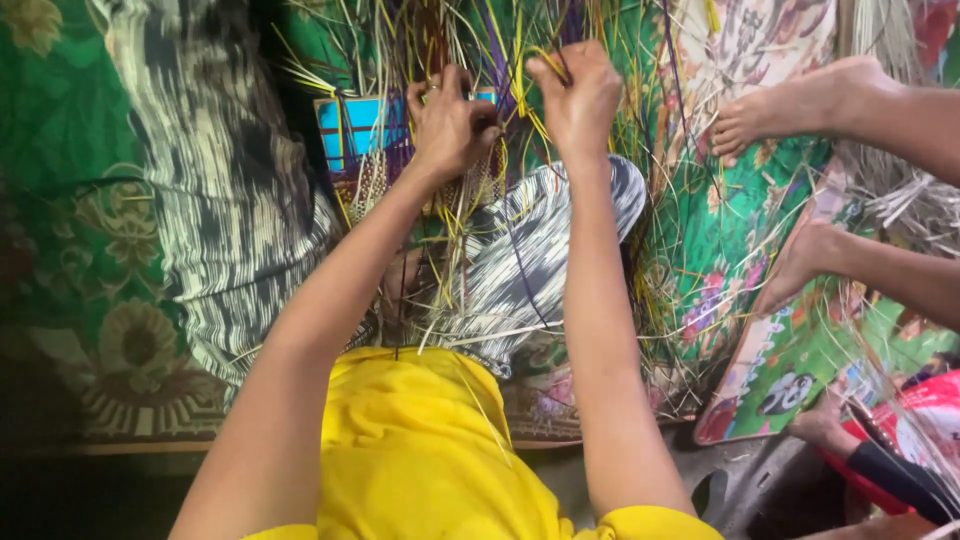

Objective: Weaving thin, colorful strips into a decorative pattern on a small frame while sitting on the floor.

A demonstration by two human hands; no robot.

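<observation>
No screens or signs are showing. A flat rectangular package (372,128) in bright blue with a dark border is lying among the yellow and purple strands at top centre, and a glossy red bag (925,420) (only partly visible) is sitting at the lower right edge.

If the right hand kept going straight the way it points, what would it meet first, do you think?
Probably the yellow strands it already pinches; the right hand points up-frame into that loose bundle, though depth is hard to judge.
</observation>
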